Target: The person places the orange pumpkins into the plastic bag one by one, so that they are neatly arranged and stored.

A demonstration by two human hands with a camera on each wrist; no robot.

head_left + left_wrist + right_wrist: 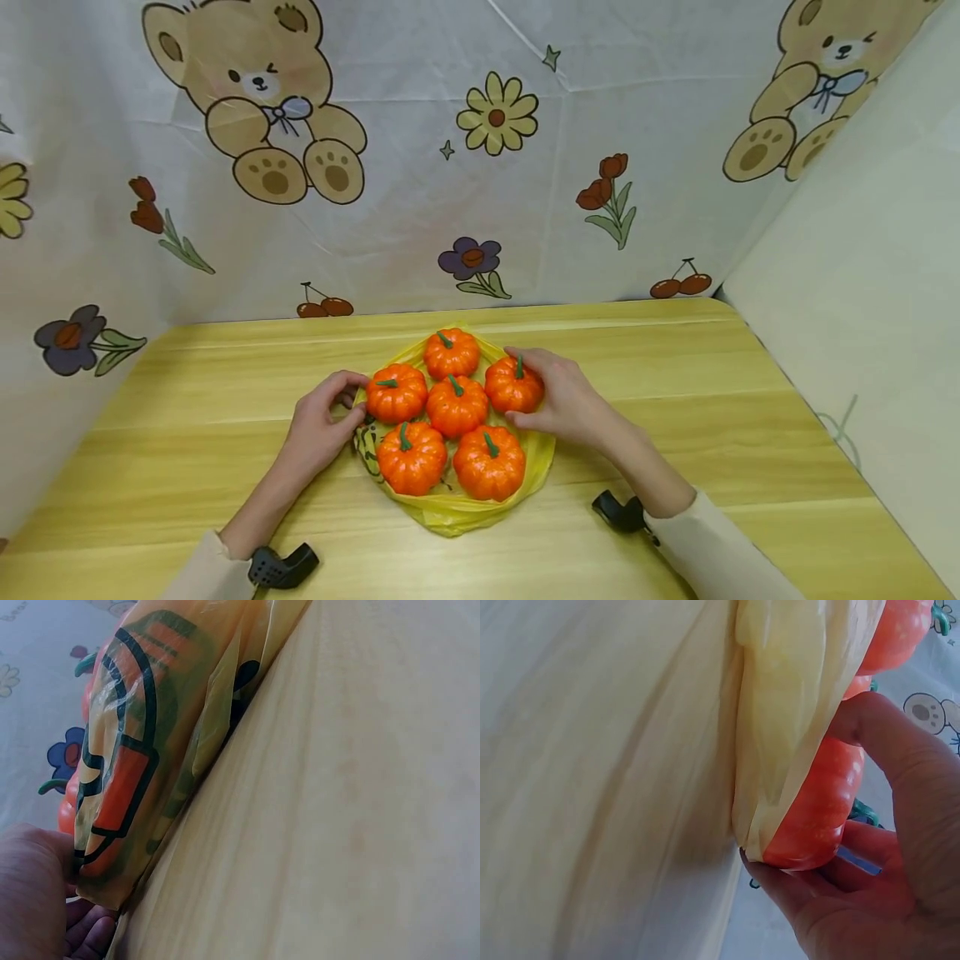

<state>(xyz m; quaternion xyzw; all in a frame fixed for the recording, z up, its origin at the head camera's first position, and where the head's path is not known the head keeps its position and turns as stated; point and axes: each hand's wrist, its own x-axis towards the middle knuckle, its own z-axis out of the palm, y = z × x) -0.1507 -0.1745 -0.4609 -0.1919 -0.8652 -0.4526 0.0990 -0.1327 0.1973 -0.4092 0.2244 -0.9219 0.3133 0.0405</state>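
Several orange toy pumpkins with green stems, one of them a middle pumpkin (457, 407), sit in an open yellow plastic bag (450, 518) lying on the table. At the bag's left side, my left hand (321, 423) pinches its edge beside the left pumpkin (397, 393); in the left wrist view the thumb lies against the printed bag (124, 787). On the other side my right hand (564, 398) curls about the bag's edge and the right pumpkin (513, 385). The right wrist view shows its thumb at the rim of the bag (780, 712), with a fingertip low against the plastic.
The wooden table (675, 375) has a light yellow grain. Behind it hangs a white cloth (405, 208) printed with bears and flowers. A white panel (862, 275) borders the right side. Each wrist wears a black camera mount (283, 567).
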